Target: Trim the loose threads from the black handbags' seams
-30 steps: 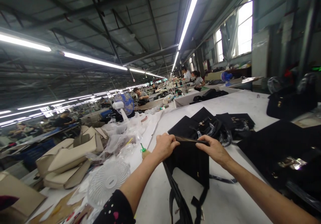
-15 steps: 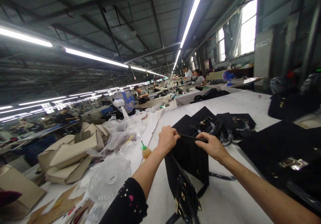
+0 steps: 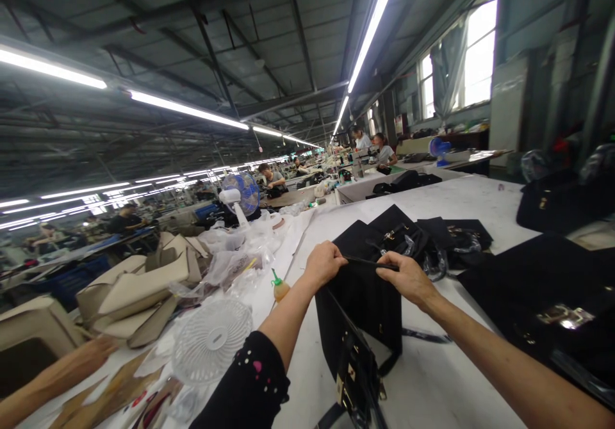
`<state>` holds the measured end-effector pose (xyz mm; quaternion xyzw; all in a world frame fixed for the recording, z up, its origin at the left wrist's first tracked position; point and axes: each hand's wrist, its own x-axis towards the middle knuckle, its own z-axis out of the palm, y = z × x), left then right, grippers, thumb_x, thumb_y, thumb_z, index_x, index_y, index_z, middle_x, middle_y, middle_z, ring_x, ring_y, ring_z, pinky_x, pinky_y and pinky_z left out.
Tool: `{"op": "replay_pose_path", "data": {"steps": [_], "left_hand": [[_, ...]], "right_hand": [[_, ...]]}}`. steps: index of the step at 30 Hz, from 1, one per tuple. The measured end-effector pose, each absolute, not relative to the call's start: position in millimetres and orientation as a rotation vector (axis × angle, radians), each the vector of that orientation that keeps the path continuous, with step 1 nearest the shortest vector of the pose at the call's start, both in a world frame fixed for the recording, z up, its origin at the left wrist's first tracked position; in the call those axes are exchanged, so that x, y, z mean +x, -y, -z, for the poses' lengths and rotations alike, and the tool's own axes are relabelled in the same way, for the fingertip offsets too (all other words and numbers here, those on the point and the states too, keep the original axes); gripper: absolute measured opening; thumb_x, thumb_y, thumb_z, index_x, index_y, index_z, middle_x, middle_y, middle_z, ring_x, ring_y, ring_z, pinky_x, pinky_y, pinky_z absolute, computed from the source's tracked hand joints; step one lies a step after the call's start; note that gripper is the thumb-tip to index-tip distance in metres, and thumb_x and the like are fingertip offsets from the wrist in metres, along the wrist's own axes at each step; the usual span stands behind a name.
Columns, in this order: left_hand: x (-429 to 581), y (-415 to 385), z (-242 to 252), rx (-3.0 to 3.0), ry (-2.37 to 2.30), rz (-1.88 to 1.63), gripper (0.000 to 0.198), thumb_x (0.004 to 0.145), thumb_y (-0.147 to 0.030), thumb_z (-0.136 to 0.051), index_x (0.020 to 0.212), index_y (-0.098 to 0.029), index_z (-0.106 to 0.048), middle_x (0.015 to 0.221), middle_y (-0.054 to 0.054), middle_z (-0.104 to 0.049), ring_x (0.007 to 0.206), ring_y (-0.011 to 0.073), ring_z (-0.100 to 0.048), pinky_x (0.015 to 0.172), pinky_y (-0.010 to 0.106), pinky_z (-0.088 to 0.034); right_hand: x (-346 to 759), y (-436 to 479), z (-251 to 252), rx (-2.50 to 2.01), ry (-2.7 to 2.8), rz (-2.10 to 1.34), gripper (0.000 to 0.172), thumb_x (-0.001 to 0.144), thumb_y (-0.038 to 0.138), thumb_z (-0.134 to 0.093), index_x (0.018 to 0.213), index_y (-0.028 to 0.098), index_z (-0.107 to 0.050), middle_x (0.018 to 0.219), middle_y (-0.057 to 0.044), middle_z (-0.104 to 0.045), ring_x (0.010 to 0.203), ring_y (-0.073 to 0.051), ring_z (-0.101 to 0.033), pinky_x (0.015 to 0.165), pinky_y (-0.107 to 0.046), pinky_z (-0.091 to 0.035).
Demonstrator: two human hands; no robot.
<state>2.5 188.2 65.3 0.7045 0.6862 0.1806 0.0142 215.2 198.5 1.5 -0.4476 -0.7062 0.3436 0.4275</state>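
Note:
A black handbag with gold-coloured metal fittings stands on the white table in front of me. My left hand pinches its upper edge at the left end. At the right end of the same thin edge, my right hand grips between thumb and fingers. The edge runs almost straight between my two hands. Below, the bag's hardware side hangs toward me, with a strap trailing to the right. Behind my right hand lie more black bags with plastic-wrapped parts.
Left of my forearm are a bottle with a green nozzle and a white fan. Beige bags and clear plastic cover the left side. Another person's arm reaches in at lower left. More black bags lie right.
Another person's arm has come into view at the lower left, by the beige bags. My hands keep their hold on the handbag's edge, nearly unmoved.

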Motion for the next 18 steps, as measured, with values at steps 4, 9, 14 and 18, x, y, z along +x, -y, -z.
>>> {"op": "replay_pose_path", "data": {"steps": [4, 9, 14, 18], "left_hand": [[4, -190, -64, 2.183, -2.157, -0.577, 0.013, 0.077, -0.031, -0.070, 0.073, -0.020, -0.072, 0.076, 0.003, -0.071, 0.075, 0.0176, -0.063, 0.063, 0.027, -0.041], [4, -193, -61, 2.181, -2.189, -0.576, 0.014, 0.077, -0.033, -0.070, 0.074, -0.020, -0.073, 0.077, 0.003, -0.072, 0.075, 0.0182, -0.063, 0.065, 0.027, -0.043], [6, -194, -60, 2.183, -2.219, -0.558, 0.015, 0.078, -0.033, -0.069, 0.075, -0.020, -0.075, 0.077, 0.005, -0.073, 0.075, 0.0187, -0.064, 0.067, 0.027, -0.045], [8, -193, -60, 2.208, -2.221, -0.555, 0.016, 0.079, -0.034, -0.070, 0.073, -0.021, -0.075, 0.077, 0.005, -0.072, 0.076, 0.0192, -0.065, 0.068, 0.027, -0.046]], "right_hand": [[215, -198, -3, -1.123, 1.774, -0.865, 0.012, 0.074, 0.031, -0.057, 0.075, 0.021, -0.064, 0.070, 0.003, -0.064, 0.071, -0.016, -0.058, 0.067, -0.027, -0.041], [215, -201, 1, -1.145, 1.787, -0.853, 0.012, 0.075, 0.031, -0.057, 0.076, 0.021, -0.063, 0.070, 0.003, -0.063, 0.071, -0.016, -0.058, 0.066, -0.027, -0.040], [216, -201, -2, -1.159, 1.856, -0.810, 0.011, 0.077, 0.029, -0.056, 0.077, 0.021, -0.063, 0.072, 0.003, -0.065, 0.072, -0.016, -0.059, 0.067, -0.027, -0.041], [212, -205, -20, -1.131, 1.970, -0.722, 0.013, 0.080, 0.030, -0.057, 0.084, 0.021, -0.066, 0.084, -0.001, -0.068, 0.082, -0.018, -0.062, 0.074, -0.028, -0.043]]}}
